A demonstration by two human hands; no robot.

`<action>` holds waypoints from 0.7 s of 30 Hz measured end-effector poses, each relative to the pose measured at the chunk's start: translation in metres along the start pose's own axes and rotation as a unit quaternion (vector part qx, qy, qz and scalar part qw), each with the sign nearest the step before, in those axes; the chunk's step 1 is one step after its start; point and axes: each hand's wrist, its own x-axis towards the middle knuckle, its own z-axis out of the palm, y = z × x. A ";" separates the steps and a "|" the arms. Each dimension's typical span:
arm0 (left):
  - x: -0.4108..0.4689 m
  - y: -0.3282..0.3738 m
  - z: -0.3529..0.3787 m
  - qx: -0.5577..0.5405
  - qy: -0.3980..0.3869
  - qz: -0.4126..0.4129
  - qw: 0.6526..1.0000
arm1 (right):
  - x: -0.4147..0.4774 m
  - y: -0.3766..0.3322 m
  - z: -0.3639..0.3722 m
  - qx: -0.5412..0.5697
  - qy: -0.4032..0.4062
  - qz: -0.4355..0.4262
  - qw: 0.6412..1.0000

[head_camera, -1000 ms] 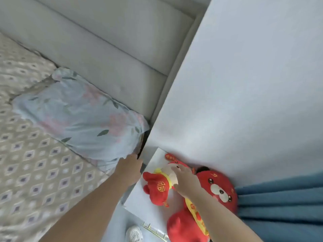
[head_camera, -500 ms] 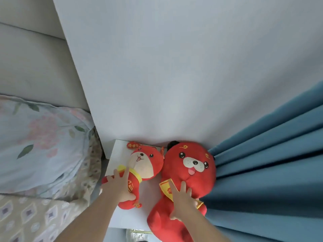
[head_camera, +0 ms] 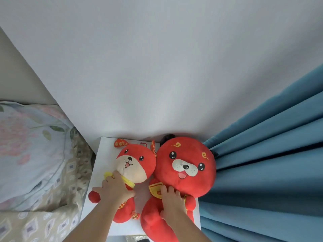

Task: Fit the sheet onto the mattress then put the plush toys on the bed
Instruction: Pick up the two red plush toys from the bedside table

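Two red plush toys lie on a small white bedside table [head_camera: 103,154] against the wall. The smaller plush [head_camera: 134,165], with a cream muzzle and yellow collar, is on the left. My left hand [head_camera: 114,189] lies on its chest, fingers spread and curling around the body. The larger round-headed plush [head_camera: 185,165] sits to the right. On its torso, just below the yellow bib, rests my right hand [head_camera: 172,203], fingers pressing into it. At the left, the bed carries a beige patterned sheet [head_camera: 52,220] and a floral pillow [head_camera: 31,151].
Blue curtains [head_camera: 265,172] hang right beside the larger plush. A plain pale wall [head_camera: 157,67] rises behind the table. A grey padded headboard [head_camera: 17,75] stands at the far left. A narrow gap separates the bed from the table.
The view has swung from the bed to the bedside table. Both hands have moved from reaching onto the two plush toys, one hand on each, and closed in on them.
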 end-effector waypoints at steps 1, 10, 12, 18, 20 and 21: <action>0.004 0.001 0.002 0.000 0.002 -0.003 1.000 | 0.003 0.000 0.002 0.002 0.009 0.004 1.000; -0.005 0.002 -0.008 -0.097 -0.015 -0.018 0.995 | 0.003 0.002 -0.033 0.022 0.033 -0.033 0.999; -0.021 0.001 -0.020 -0.109 -0.022 -0.023 0.993 | -0.008 0.000 -0.047 0.029 0.032 -0.045 0.998; -0.068 -0.032 -0.068 -0.100 -0.001 -0.035 0.994 | -0.053 -0.025 -0.083 0.018 0.033 -0.096 0.995; -0.086 -0.056 -0.084 -0.117 0.009 -0.048 0.992 | -0.070 -0.043 -0.094 0.001 0.035 -0.127 0.991; -0.099 -0.073 -0.091 -0.133 0.014 -0.058 0.989 | -0.082 -0.056 -0.101 -0.010 0.036 -0.147 0.988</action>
